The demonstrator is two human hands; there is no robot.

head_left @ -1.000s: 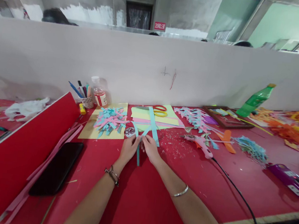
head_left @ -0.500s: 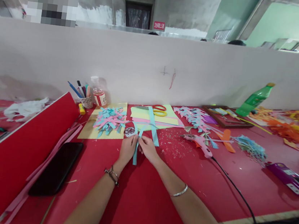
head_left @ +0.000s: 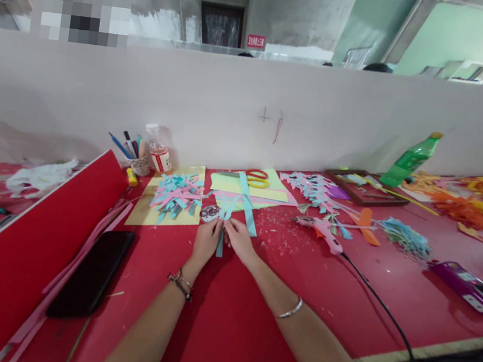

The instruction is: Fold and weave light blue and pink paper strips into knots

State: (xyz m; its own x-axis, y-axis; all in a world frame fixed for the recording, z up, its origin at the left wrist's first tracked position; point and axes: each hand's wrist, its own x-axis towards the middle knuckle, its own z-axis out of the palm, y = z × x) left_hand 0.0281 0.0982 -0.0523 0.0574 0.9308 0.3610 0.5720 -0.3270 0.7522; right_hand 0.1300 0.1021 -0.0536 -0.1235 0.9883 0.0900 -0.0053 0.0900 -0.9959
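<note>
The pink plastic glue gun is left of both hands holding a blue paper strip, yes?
Not left: in the head view, the pink glue gun lies right of the left hand and right hand, which hold the blue paper strip.

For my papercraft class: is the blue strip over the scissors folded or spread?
Spread: the blue strip lies long and straight over the scissors.

- Nearer us than the glue gun, bare table leaves room for a hand.
- Left of the glue gun, our left hand, right hand and blue strip fill the way.
- Right of it, its cord crosses our path.
- Beyond it, a paper fringe and tray block us.
- Far left of it, a red board stands like a wall.
</note>
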